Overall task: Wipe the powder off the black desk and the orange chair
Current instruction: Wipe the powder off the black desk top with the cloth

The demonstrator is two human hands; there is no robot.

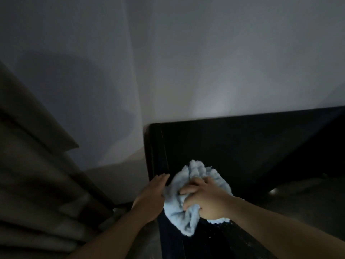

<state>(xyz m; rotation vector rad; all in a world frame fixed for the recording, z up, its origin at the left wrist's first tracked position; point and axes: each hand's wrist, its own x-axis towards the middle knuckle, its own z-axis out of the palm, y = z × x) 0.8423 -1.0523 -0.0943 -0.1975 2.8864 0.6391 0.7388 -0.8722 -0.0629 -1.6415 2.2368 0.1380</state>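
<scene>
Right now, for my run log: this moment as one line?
right hand grips blue cloth on black desk | left hand rests on desk edge | powder specks beside cloth

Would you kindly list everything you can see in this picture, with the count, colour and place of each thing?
desk: one, black, right half of the view, against the wall
cloth: one, light blue, bunched on the desk near its left edge
powder specks: a scatter, white, on the desk just below the cloth
curtain: one, dull brown, hanging in folds at far left
wall: one, pale grey, behind the desk
left hand: one, fingers resting on the desk's left edge
right hand: one, gripping the cloth on the desk
</scene>
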